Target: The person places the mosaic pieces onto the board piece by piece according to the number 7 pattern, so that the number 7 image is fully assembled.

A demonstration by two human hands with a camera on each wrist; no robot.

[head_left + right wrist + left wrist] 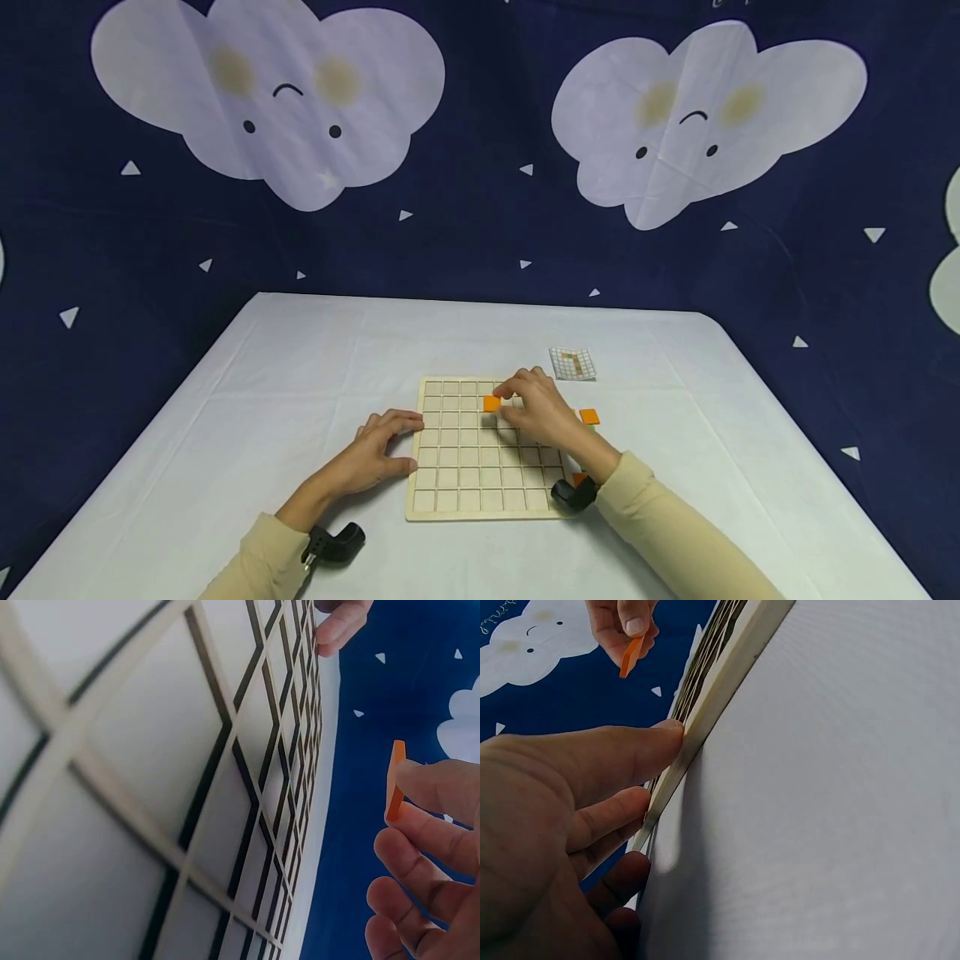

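Observation:
A thin orange square tile is pinched between the thumb and forefinger of my right hand, above the upper part of a pale wooden grid board. In the right wrist view the tile is held on edge, apart from the board's raised lattice. My left hand touches the board's left edge with its fingertips and thumb, the fingers fairly straight. The left wrist view shows the thumb against the wooden rim.
Right of the board lies an orange tile, with more tiles partly hidden by the right forearm. A small card with a coloured grid pattern lies behind the board. White cloth covers the table; a dark blue cloud-print curtain hangs behind.

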